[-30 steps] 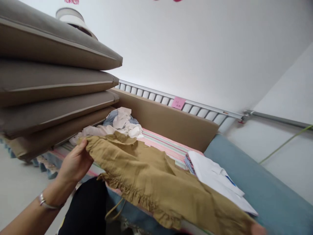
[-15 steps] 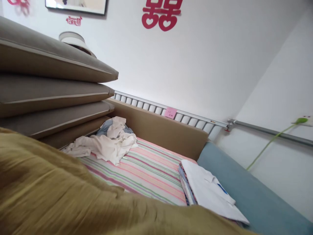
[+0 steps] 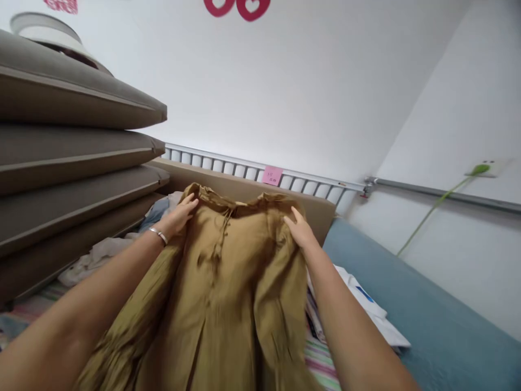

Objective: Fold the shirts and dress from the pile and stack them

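A mustard-olive long-sleeved dress (image 3: pixel 232 260) hangs spread out in front of me, its neckline away from me and a thin tie and small buttons down the front. My left hand (image 3: pixel 181 214), with a silver bracelet at the wrist, is closed on one shoulder of it. At the other shoulder my right hand (image 3: pixel 300 227) grips the cloth; some of its fingers are hidden by the fabric. The lower part of the dress runs out of view at the bottom. Behind it lies a striped bed sheet (image 3: pixel 323 361), mostly covered.
Folded clothes with a white one on top (image 3: pixel 382 320) lie at the right, beside a blue-grey padded edge (image 3: pixel 439 309). Crumpled pale clothes (image 3: pixel 103 255) are at the left, below stacked grey-brown cushions (image 3: pixel 81 146) topped by a hat (image 3: pixel 52 35). A radiator (image 3: pixel 236 167) stands behind.
The dress went from a blurred sweep across the bottom to being held up by its shoulders. Both hands have come into view. The camera has shifted, and the dress hides much of the bed.
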Motion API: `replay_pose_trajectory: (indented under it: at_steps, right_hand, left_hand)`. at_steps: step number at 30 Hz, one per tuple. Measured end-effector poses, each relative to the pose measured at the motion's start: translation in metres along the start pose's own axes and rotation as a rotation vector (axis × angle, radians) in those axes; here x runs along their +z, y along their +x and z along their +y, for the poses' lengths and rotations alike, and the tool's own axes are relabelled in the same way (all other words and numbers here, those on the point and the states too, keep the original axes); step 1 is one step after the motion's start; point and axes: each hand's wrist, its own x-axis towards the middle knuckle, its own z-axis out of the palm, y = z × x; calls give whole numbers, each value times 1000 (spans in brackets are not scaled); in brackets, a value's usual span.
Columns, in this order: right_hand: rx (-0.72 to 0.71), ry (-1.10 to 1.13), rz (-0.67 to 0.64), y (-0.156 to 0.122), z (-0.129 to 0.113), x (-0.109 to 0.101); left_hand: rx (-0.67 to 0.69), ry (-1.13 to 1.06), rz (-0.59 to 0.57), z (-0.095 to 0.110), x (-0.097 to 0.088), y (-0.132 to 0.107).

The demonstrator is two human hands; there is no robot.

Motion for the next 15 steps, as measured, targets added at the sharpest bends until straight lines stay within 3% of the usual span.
replay_pose_trajectory:
  at_steps: [3,6,9,11,13,15]
  right_hand:
    - [18,36,-114,-38,8,23]
    - [-18,44,-257,-131,46,58]
    - [243,26,-384,-233,108,78]
    - [434,94,-389,-279,146,76]
    - [582,152,-301,-299,174,67]
    - [708,215,-186,-301,191,57]
  left_hand:
    - [-19,245,-114,-35,-7,-22]
    - [-27,509,-157,-99,-49,-82]
    - [-216,581,-12,-168,-105,-151]
    - [-326,578,91,-202,-135,-188]
    - [-387,611,183,-217,-154,-211]
    - [-413,710,268,-218,-160,-220]
